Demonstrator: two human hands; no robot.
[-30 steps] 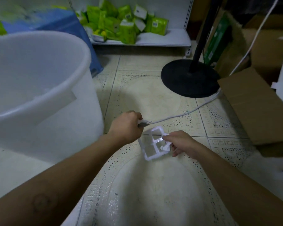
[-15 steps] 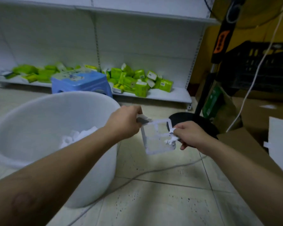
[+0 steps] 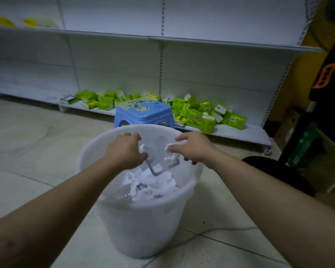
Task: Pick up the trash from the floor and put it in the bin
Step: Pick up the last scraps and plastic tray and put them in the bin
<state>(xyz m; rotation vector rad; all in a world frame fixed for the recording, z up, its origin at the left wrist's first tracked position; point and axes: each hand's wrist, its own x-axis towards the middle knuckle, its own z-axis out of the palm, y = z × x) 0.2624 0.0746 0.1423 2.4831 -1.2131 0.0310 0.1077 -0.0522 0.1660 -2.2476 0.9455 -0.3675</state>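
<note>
A white plastic bin [image 3: 143, 225] stands on the tiled floor in front of me, holding crumpled white paper [image 3: 155, 182] and other trash. Both my hands are over its open mouth. My left hand [image 3: 125, 150] grips the left edge of a clear plastic packaging piece [image 3: 159, 161]. My right hand [image 3: 193, 147] pinches its right edge together with a scrap of white paper. The plastic piece hangs tilted just inside the rim, above the trash.
A blue plastic stool [image 3: 143, 115] stands right behind the bin. Low white shelves [image 3: 240, 134] along the wall carry several green tissue packs [image 3: 201, 113]. A black fan base [image 3: 275, 171] and its pole stand at right, and a thin cable [image 3: 201, 235] runs across the floor.
Both hands lifted the plastic piece off the floor and carried it left over the bin's mouth. It now hangs just inside the rim.
</note>
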